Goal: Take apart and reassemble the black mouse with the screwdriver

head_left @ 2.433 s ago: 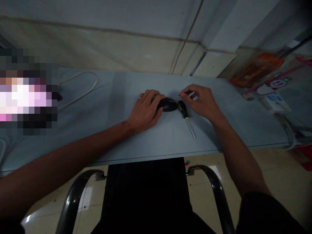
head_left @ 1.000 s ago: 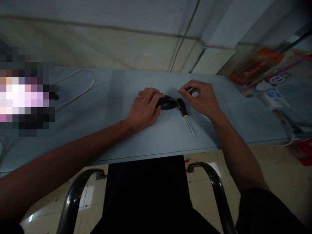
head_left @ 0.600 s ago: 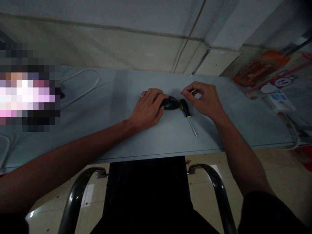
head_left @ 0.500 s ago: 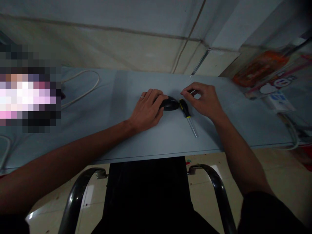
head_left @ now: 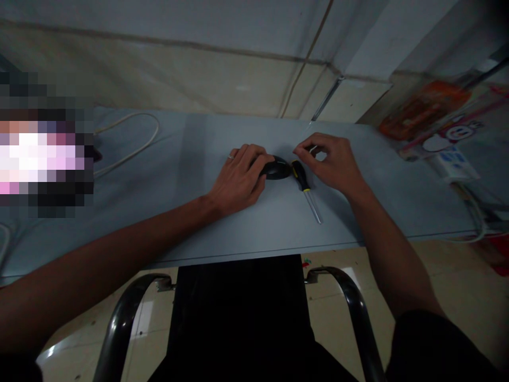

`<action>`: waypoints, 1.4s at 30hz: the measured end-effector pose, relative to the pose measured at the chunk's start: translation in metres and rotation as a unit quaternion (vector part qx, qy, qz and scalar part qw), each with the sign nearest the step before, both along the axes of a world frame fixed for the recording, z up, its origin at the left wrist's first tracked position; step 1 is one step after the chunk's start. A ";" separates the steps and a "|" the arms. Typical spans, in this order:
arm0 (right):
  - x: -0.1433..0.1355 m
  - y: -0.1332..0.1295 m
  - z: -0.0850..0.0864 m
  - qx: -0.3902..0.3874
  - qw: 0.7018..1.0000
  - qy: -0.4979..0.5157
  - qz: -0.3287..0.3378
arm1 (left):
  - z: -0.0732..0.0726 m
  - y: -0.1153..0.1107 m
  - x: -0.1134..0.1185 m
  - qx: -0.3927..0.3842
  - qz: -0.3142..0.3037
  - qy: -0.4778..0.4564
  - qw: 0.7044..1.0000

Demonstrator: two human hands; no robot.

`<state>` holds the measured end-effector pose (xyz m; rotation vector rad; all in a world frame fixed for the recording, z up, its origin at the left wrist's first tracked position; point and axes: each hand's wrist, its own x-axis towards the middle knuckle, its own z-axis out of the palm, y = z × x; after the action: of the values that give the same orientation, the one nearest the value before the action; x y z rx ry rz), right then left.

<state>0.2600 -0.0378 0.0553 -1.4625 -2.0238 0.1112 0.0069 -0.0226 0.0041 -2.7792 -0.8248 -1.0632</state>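
Observation:
My left hand (head_left: 242, 178), with a ring on one finger, is closed around one end of a black computer mouse (head_left: 277, 168) lying on the grey-blue table (head_left: 238, 228). Just right of the mouse is a screwdriver (head_left: 299, 175) with a black and yellow handle; its clear-looking metal shaft points toward the front edge. My right hand (head_left: 330, 162) hovers above and to the right of the screwdriver handle. Thumb and fingertips are pinched together there, and whatever they hold, if anything, is too small to make out.
A blurred-out screen (head_left: 35, 154) and a white cable (head_left: 149, 140) occupy the left side. An orange packet (head_left: 431, 109), a white box (head_left: 455, 164) and cables are at the right. The tiled wall (head_left: 199, 79) borders the back. Chair armrests (head_left: 115, 323) stand below the table's front edge.
The view has shifted very slightly. Both hands, the mouse and the screwdriver keep practically the same places.

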 end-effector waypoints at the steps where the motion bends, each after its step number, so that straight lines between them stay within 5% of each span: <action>1: 0.000 0.000 0.000 0.000 1.000 0.000 0.002 | 0.000 0.000 0.000 -0.001 -0.001 0.001 1.000; 16: -0.002 -0.001 0.000 -0.011 1.000 -0.018 0.009 | 0.001 0.000 0.000 -0.004 0.001 0.009 1.000; 26: 0.010 -0.001 -0.009 -0.143 0.976 -0.153 -0.060 | -0.003 0.003 0.001 -0.077 0.005 0.078 0.994; 35: 0.010 0.001 -0.007 -0.147 0.987 -0.070 -0.018 | -0.006 0.007 0.001 -0.072 -0.013 0.051 0.996; 38: 0.008 0.001 -0.004 -0.160 0.986 0.056 0.001 | -0.007 0.007 0.000 -0.073 -0.016 0.008 0.997; 42: 0.003 -0.002 0.002 -0.192 0.944 0.264 0.053 | -0.003 0.006 -0.001 -0.088 -0.023 -0.076 0.993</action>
<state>0.2626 -0.0393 0.0576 -1.3537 -1.6847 0.8911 0.0062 -0.0162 0.0006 -2.9017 -0.9171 -1.2829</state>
